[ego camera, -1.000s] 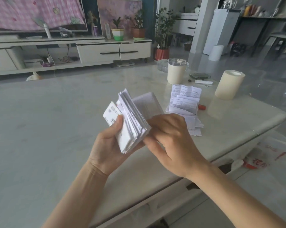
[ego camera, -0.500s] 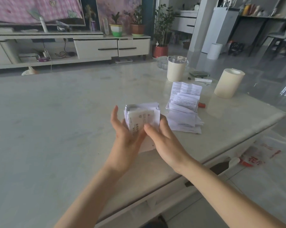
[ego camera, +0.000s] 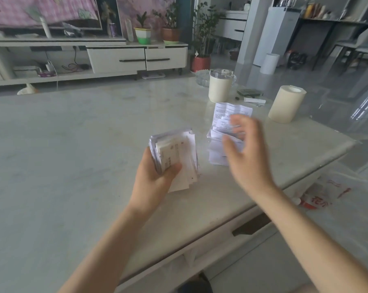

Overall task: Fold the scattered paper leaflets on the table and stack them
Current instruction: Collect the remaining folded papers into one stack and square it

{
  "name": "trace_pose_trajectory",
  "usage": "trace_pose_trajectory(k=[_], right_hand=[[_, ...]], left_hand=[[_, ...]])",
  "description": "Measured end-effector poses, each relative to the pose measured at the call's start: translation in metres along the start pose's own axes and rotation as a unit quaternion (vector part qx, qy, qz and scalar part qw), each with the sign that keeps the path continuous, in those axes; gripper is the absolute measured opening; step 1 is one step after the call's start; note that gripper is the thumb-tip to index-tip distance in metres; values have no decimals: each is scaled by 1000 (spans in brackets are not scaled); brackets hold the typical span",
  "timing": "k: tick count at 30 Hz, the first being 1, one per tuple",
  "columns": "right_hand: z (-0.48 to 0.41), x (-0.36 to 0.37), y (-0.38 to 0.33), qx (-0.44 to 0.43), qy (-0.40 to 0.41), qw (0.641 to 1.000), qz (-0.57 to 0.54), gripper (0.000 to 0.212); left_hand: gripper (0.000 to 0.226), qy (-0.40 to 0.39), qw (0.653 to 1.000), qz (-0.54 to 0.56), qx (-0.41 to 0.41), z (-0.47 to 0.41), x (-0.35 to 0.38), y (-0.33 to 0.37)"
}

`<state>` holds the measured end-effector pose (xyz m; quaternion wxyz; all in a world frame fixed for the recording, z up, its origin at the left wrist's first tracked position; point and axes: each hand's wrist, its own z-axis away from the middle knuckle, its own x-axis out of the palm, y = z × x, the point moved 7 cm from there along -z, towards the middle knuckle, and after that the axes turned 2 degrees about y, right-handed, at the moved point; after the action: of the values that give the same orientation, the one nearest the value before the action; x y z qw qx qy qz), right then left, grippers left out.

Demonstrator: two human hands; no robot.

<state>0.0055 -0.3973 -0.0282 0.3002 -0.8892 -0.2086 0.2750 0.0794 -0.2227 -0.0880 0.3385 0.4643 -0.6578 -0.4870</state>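
The left hand (ego camera: 155, 176) grips the folded stack (ego camera: 174, 153); the right hand (ego camera: 245, 149) (blurred, fingers spread) hovers over loose leaflets (ego camera: 223, 123).

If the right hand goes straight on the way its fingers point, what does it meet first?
Most likely the loose pile of white printed paper leaflets, just beyond the right hand; motion blur leaves the gap unclear.

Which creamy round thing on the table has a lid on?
The far cup, with a clear lid. The roll to its right shows a hole on top.
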Motion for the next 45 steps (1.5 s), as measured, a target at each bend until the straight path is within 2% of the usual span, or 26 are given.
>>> trace_pose_trajectory(k=[1, 2, 4, 5, 7, 10, 13, 15, 17, 19, 23, 24, 27, 29, 31, 33, 36, 39, 42, 43, 45], right_hand=[[-11, -15, 13, 31, 22, 999, -6, 45], [-20, -24, 28, 81, 8, 996, -22, 55], [-23, -20, 54, 191, -96, 977, -15, 71], [-21, -15, 64, 216, -143, 966, 19, 76], [-17, -8, 71, 197, -183, 957, 109, 73], [-20, -4, 67, 123, -164, 962, 179, 60], [-23, -4, 53, 8, -123, 973, 193, 28], [-19, -3, 50, -21, -119, 976, 183, 8], [-11, 5, 55, 44, -172, 971, 159, 28], [-7, 12, 63, 101, -209, 959, 163, 36], [-15, 11, 62, 73, -156, 958, 229, 9], [-15, 10, 63, 80, -137, 962, 224, 8], [-14, 4, 63, 118, -71, 977, 161, 40], [-14, 6, 66, 123, -80, 969, 199, 54], [-14, 11, 63, 72, -118, 943, 302, 39], [-13, 16, 52, -5, -122, 932, 342, 20], [-5, 26, 42, -38, -165, 922, 349, 46], [-4, 27, 47, 29, -215, 916, 336, 50], [-6, 27, 58, 113, -249, 920, 281, 31], [-5, 26, 59, 140, -267, 913, 274, 28], [-3, 26, 63, 169, -307, 890, 293, 36]], left_hand=[[38, 0, 999, 46, -27, 0, 0, -2], [34, -2, 995, 82, -58, -1, 0, -6], [27, -10, 987, 119, -106, 0, 1, -11], [25, -9, 984, 127, -121, 0, 1, -12], [22, -6, 980, 134, -148, 1, 1, -14], [12, 0, 975, 143, -170, 3, 2, -13], [13, 7, 975, 139, -174, 2, 1, -12], [14, 7, 974, 142, -178, 3, 2, -13], [14, 10, 972, 146, -182, 3, 1, -13], [14, 8, 972, 149, -183, 4, 2, -14], [15, 2, 973, 147, -179, 4, 2, -12], [15, 2, 973, 147, -180, 4, 3, -12], [15, 5, 972, 145, -183, 4, 2, -12], [15, 4, 972, 143, -187, 5, 3, -13], [15, 3, 972, 142, -188, 5, 3, -12], [15, 0, 971, 148, -188, 5, 4, -12], [16, 2, 970, 153, -187, 4, 3, -12], [16, 4, 970, 156, -185, 4, 3, -13], [15, -2, 971, 156, -182, 4, 4, -11], [16, -2, 971, 157, -181, 4, 4, -11], [16, 1, 970, 162, -183, 4, 3, -11]])
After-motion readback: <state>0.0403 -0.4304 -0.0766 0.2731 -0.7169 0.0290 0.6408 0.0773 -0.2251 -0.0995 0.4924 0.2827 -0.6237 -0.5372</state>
